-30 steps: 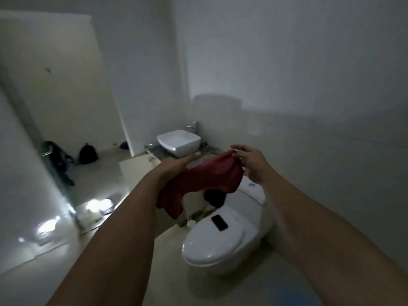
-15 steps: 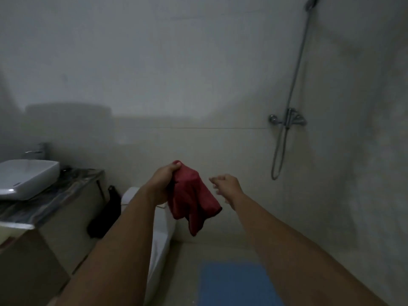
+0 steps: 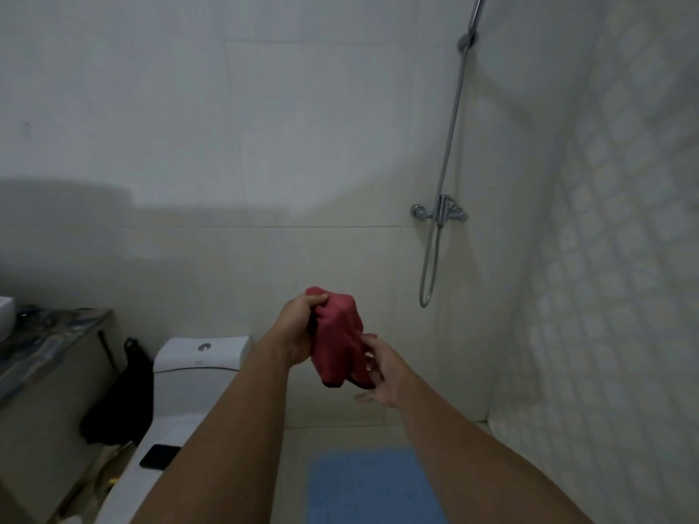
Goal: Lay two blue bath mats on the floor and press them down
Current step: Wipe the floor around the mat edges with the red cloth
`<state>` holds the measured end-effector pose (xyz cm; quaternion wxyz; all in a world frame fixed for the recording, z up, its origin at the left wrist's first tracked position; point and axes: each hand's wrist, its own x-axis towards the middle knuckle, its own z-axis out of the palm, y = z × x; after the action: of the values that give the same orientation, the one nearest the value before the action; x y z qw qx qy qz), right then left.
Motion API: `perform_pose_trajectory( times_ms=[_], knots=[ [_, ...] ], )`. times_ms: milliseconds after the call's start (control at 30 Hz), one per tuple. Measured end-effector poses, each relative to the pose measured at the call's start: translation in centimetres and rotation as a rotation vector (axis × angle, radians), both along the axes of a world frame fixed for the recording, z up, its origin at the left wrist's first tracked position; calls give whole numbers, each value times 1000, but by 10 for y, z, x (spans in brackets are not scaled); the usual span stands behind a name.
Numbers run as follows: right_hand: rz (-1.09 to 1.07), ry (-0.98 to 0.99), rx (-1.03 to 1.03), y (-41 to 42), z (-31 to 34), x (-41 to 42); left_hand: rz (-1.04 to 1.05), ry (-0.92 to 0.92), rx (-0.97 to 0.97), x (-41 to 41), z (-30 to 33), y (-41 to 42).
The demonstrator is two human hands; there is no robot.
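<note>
A blue bath mat [image 3: 372,485] lies flat on the floor at the bottom of the view, between my forearms, in front of the shower wall. A second blue mat is not in sight. My left hand [image 3: 299,330] is held out at chest height, shut on the top of a bunched red cloth [image 3: 338,338] that hangs down from it. My right hand [image 3: 378,372] is just to the right and lower, fingers spread and touching the cloth's lower edge, not clearly gripping it.
A white toilet [image 3: 196,376] stands at the left with a black phone [image 3: 159,456] on its lid. A dark bag [image 3: 121,402] hangs between it and a marble-topped vanity [image 3: 45,342]. A shower mixer and hose [image 3: 438,221] hang on the far wall.
The view swung right from the toilet toward the shower corner. My right hand, which had let go of the cloth, has dropped and come back against its lower edge. The left hand keeps hold.
</note>
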<state>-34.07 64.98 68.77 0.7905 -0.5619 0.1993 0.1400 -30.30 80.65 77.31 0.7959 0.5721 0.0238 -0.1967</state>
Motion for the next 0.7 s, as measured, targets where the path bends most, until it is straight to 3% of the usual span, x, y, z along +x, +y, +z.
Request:
perform_pose_trajectory(
  times_ms=[167, 433, 700],
  knots=[
    [-132, -76, -53, -1, 0, 2, 35, -50, 53, -6, -6, 27],
    [-217, -120, -217, -2, 22, 21, 276, -108, 213, 3, -4, 67],
    [-164, -226, -64, -12, 49, 28, 399, -181, 318, 19, -2, 98]
  ],
)
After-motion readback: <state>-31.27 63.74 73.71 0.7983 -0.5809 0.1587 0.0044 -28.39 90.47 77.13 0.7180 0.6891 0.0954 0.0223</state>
